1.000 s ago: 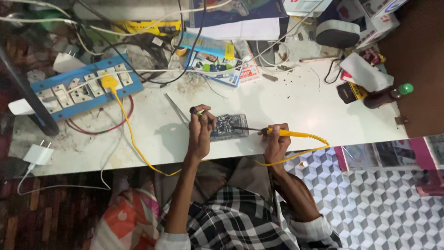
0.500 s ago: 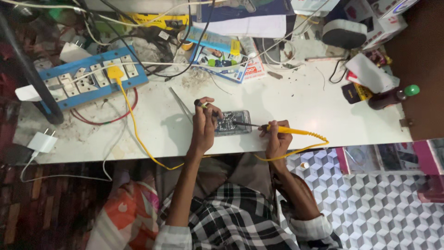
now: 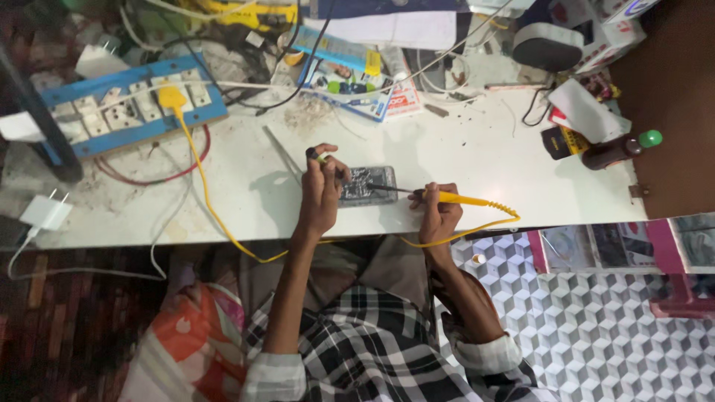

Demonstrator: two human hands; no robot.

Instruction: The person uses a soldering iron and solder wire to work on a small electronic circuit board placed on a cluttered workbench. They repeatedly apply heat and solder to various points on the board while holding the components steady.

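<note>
Left hand pinching a small green-tipped tool, resting on circuit board; right hand gripping yellow soldering iron, tip on the board.

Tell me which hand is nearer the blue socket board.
Left. The left hand rests at the circuit board, to the right of the socket board; the right hand, holding the soldering iron, is farther right.
</note>
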